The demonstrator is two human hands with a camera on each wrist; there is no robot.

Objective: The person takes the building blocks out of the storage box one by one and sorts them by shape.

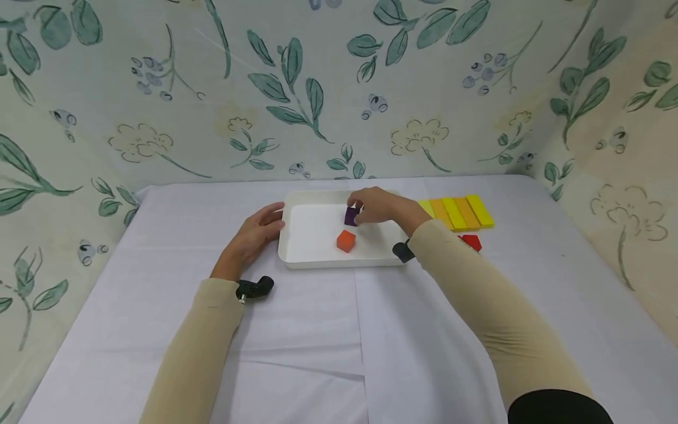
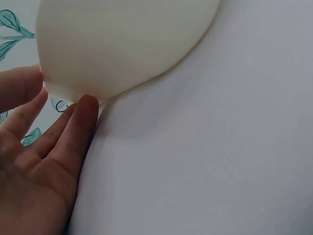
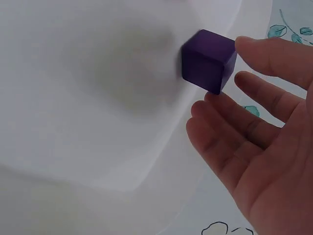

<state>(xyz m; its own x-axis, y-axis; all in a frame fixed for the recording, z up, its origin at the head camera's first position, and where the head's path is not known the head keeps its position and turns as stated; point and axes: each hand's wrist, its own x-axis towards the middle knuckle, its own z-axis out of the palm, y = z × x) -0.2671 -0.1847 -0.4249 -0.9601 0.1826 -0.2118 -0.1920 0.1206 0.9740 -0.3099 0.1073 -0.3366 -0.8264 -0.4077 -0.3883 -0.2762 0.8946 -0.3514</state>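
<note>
A white tray (image 1: 312, 264) lies on the table with a purple cube (image 1: 352, 216) and an orange cube (image 1: 346, 241) inside. My right hand (image 1: 378, 205) reaches over the tray's far side and holds the purple cube by its fingertips. In the right wrist view, the thumb meets one corner of the cube while a finger touches its lower edge. At the tray's left end, my left hand (image 1: 258, 232) rests its fingertips against the outer wall. The left wrist view shows those fingers fairly straight on the tray's side.
Right of the tray, yellow and orange-yellow strips (image 1: 459, 213) lie side by side, partly hidden by my right forearm. A red block (image 1: 470, 242) sits nearer than them, partly covered by the sleeve. A leaf-patterned cloth (image 1: 318, 88) hangs behind the white-covered table (image 1: 302, 341).
</note>
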